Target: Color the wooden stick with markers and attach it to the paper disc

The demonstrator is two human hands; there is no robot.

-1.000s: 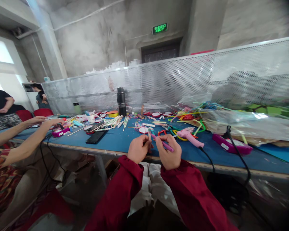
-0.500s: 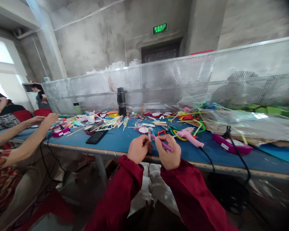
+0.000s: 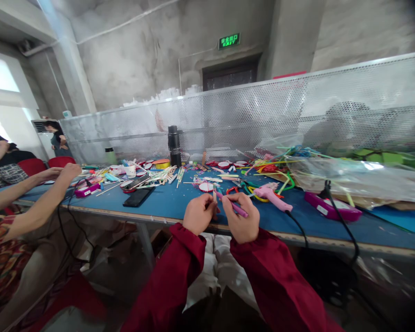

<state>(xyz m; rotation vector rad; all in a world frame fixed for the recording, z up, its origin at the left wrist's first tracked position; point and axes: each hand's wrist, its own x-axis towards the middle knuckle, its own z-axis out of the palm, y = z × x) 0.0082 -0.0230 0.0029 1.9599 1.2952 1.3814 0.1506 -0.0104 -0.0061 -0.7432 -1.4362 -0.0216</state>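
Observation:
Both my hands are raised at the near edge of the blue table [image 3: 169, 203], in dark red sleeves. My right hand [image 3: 241, 221] grips a pink-purple stick [image 3: 235, 209] that slants up to the left. My left hand [image 3: 199, 214] pinches a thin pale stick [image 3: 215, 197] held upright, its fingertips meeting the end of the pink stick. What joins the two pieces is hidden by my fingers. Just past my right hand a pink glue gun [image 3: 271, 195] lies on the table with its black cord [image 3: 299, 223] running off the edge.
Craft sticks, round red-and-white pieces and coloured tubes litter the table. A black phone [image 3: 138, 196] and a black flask [image 3: 174, 146] stand left of centre. A second glue gun [image 3: 332, 208] and a plastic bag [image 3: 352, 177] lie right. Another person's arms [image 3: 38, 193] reach in at left.
My hands hold almost the same pose. The other person's hands at the left have lifted a little off the table and drawn back.

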